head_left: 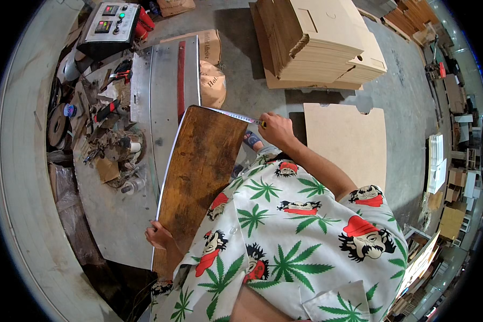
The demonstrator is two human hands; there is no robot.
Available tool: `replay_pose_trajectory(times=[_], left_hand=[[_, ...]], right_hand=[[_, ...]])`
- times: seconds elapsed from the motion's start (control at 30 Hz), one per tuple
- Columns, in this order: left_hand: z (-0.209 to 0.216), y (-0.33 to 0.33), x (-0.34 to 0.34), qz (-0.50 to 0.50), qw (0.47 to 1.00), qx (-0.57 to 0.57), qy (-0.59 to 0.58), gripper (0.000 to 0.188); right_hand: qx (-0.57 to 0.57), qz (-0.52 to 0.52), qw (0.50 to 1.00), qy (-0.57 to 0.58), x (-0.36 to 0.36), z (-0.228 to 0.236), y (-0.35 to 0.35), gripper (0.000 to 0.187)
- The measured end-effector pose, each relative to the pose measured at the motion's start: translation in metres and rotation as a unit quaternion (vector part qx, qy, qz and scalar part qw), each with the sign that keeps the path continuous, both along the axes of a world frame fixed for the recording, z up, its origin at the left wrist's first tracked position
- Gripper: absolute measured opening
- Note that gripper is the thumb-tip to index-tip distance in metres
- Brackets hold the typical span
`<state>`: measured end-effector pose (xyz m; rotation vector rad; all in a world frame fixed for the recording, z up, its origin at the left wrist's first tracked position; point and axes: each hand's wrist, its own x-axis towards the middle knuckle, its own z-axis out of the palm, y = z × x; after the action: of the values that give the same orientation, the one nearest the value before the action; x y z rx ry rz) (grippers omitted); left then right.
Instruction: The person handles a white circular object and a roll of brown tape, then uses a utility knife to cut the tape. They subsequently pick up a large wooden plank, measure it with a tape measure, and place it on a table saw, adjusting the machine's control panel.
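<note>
A long brown wood-grain board (204, 155) with a white edge strip on its left side lies slanted across the machine's grey metal table, its near end beside my body. My left hand (163, 236) is closed round the board's left edge, low down. At the far end, my right hand (278, 130) grips a tape measure (263, 124), mostly hidden by the fingers, with a bit of yellow and black showing. Its pale blade (236, 116) is drawn out along the board's short far edge.
On the left, the machine's metal table (118, 225) carries scrap, tools and a clear bottle (131, 186). Behind stands a control box (110, 22) with lit displays. Paper sacks (213, 83), stacked brown panels (316, 40) and a flat sheet (346, 142) are on the floor.
</note>
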<state>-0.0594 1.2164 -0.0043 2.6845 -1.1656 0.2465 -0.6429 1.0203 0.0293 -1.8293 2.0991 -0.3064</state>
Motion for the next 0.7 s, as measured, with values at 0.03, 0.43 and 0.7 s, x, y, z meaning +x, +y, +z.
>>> replay_pose_trajectory(times=[0.03, 0.43, 0.7], left_hand=[[0.001, 0.0, 0.0, 0.0, 1.0, 0.005, 0.003, 0.05], [-0.003, -0.001, 0.003, 0.002, 1.0, 0.024, 0.014, 0.046], [-0.012, 0.002, 0.012, -0.025, 1.0, 0.0, -0.009, 0.043]], right_hand=[[-0.002, 0.0, 1.0, -0.003, -0.001, -0.001, 0.0, 0.023], [0.011, 0.014, 1.0, 0.0, 0.0, 0.002, -0.003, 0.026], [-0.005, 0.008, 1.0, -0.008, 0.002, 0.002, -0.003, 0.023]])
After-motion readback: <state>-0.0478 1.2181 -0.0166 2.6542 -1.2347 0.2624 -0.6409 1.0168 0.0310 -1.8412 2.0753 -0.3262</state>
